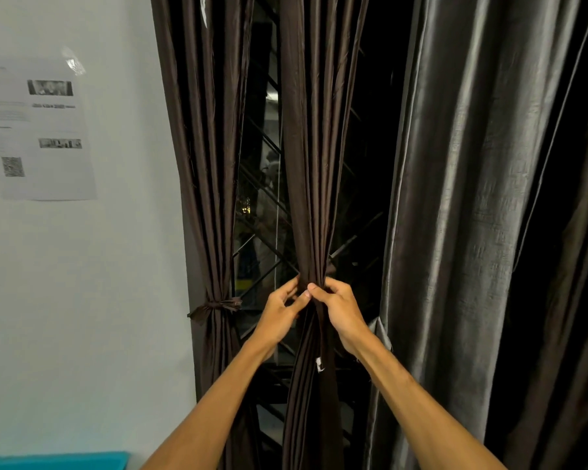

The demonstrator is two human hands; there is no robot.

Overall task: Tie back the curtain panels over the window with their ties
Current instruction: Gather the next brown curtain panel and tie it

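Observation:
Two dark brown curtain panels hang over a dark window with a metal grille (265, 212). The left panel (207, 164) is gathered and bound by a knotted brown tie (216, 307). The middle panel (314, 164) is bunched at waist height, where both hands meet. My left hand (280, 312) grips the bunch from the left, fingers curled behind it. My right hand (335, 308) pinches the brown tie strip (319, 337) at the front of the bunch; the strip hangs down with a white label at its end.
A wide grey curtain (472, 232) hangs loose at the right, close to my right forearm. A printed paper sheet (38, 130) is taped to the white wall at the left. A teal edge (55, 460) shows at the bottom left.

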